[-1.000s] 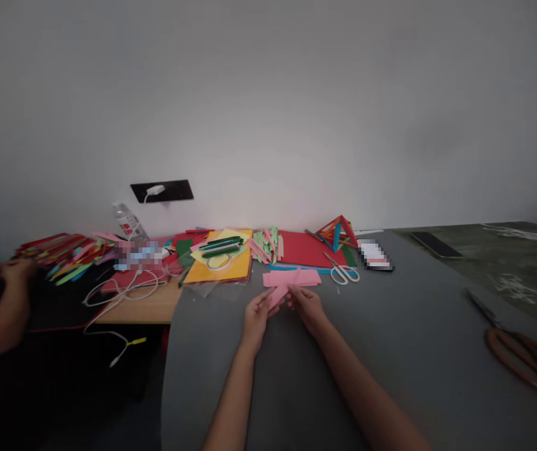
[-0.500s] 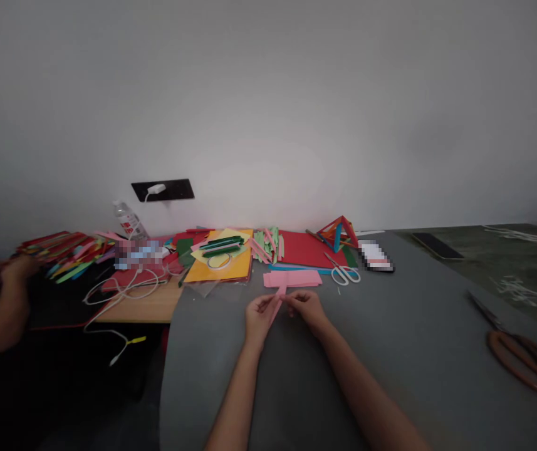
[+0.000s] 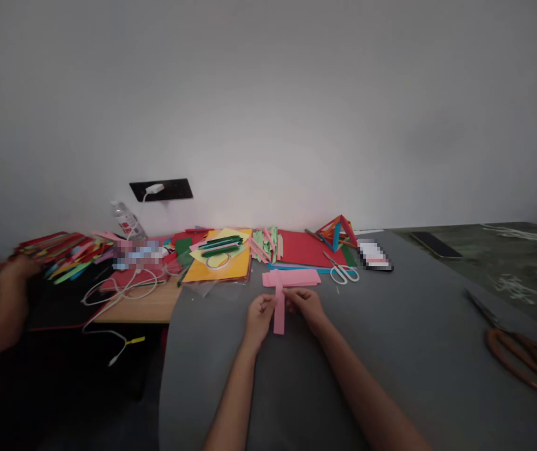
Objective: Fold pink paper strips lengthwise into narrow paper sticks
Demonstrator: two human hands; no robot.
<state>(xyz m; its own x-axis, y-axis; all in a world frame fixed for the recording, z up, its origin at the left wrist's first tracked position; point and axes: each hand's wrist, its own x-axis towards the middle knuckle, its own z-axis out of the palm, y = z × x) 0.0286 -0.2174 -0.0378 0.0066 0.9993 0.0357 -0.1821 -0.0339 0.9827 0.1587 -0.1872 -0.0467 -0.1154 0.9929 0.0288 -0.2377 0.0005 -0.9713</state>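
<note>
A pink paper strip hangs upright between my hands, its flat face turned to me. My left hand pinches its left edge, and my right hand has its fingers closed on the right edge. Just behind, flat pink strips lie sideways on the grey table; the held strip's upper end overlaps them in view. White-handled scissors rest to the right of those strips, beside a blue strip.
Yellow paper, red paper and a folded multicolour frame line the back. Large brown-handled scissors lie at right. White cables and another person's arm are at left.
The pink strip has turned from slanted and edge-on to upright with its face showing, its lower end now below my fingers. My hands have barely shifted.
</note>
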